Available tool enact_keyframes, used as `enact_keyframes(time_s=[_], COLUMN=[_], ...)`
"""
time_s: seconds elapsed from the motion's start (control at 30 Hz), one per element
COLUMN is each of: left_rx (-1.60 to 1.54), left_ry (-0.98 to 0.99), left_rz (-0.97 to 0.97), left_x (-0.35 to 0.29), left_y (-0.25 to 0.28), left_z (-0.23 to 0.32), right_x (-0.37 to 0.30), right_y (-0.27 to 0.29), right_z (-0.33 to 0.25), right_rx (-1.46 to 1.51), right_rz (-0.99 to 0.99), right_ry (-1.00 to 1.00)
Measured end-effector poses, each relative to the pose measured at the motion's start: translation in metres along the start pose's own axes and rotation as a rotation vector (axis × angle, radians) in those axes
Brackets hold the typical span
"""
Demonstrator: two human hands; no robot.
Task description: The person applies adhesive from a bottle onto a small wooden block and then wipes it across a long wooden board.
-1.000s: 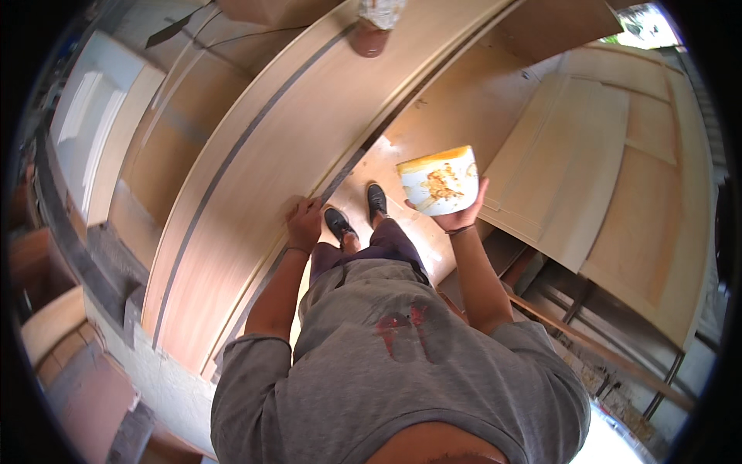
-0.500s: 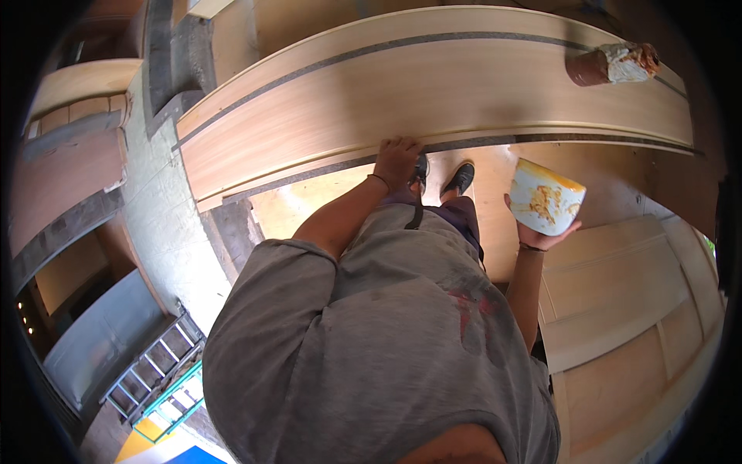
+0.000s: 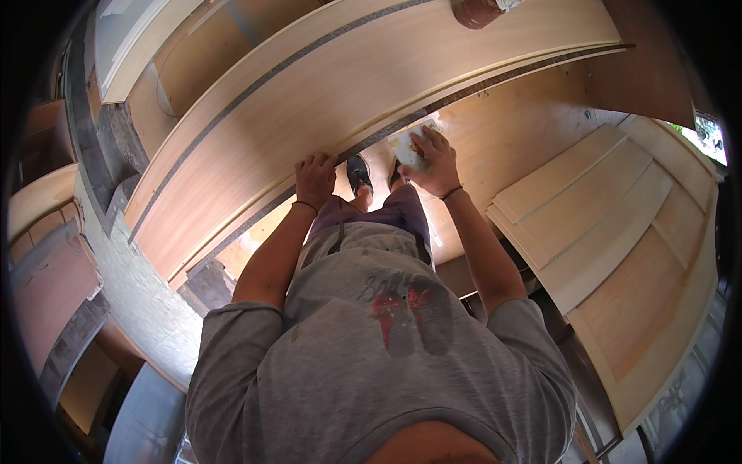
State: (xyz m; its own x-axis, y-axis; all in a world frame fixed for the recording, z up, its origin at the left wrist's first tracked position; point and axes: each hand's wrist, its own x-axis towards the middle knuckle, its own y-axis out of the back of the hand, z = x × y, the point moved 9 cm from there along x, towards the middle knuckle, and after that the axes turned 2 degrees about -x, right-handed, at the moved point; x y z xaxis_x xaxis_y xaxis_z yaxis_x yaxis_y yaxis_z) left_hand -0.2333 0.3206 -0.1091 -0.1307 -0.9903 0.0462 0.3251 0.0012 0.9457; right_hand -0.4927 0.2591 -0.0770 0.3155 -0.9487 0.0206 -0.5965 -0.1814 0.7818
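A long pale wood panel [image 3: 325,85] with dark strips near its edges stretches across in front of me. My left hand [image 3: 315,179] rests at its near edge, fingers curled over it. To the right, my right hand [image 3: 434,166] grips a white flat piece [image 3: 405,147] smeared with orange-brown paste, close to the panel's near edge. The fingers partly cover this piece, so its exact kind is unclear. On the panel, at the top of the view, lies a reddish-brown cylinder [image 3: 478,14] with a whitish end, cut off by the frame.
Pale panels [image 3: 587,201] lean or lie stacked at the right. Below the long panel, my feet in dark shoes [image 3: 358,174] stand near its edge. More boards and cabinet-like parts [image 3: 54,263] fill the left side, beside a light floor strip [image 3: 143,282].
My right hand has swung left and inward with the white piece, from the far right to near the panel's edge. The view has turned; my left hand stays on the edge.
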Motion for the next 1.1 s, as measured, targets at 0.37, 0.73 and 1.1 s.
enact_keyframes(time_s=[0.37,0.73,1.1], left_rx=[-0.030,0.136,0.145], left_ry=[0.001,-0.090,-0.095], left_rz=[-0.032,-0.046,-0.058], left_x=[-0.002,0.005,0.004], left_y=[0.005,0.004,0.005], left_z=[-0.004,0.009,0.009], right_x=[0.011,0.017,0.031], right_y=[-0.031,-0.047,-0.033], right_z=[-0.002,-0.005,-0.020], right_rx=[-0.317,-0.406,-0.491], right_rz=[0.029,-0.148,-0.255], right_ry=[0.064,-0.032,-0.066])
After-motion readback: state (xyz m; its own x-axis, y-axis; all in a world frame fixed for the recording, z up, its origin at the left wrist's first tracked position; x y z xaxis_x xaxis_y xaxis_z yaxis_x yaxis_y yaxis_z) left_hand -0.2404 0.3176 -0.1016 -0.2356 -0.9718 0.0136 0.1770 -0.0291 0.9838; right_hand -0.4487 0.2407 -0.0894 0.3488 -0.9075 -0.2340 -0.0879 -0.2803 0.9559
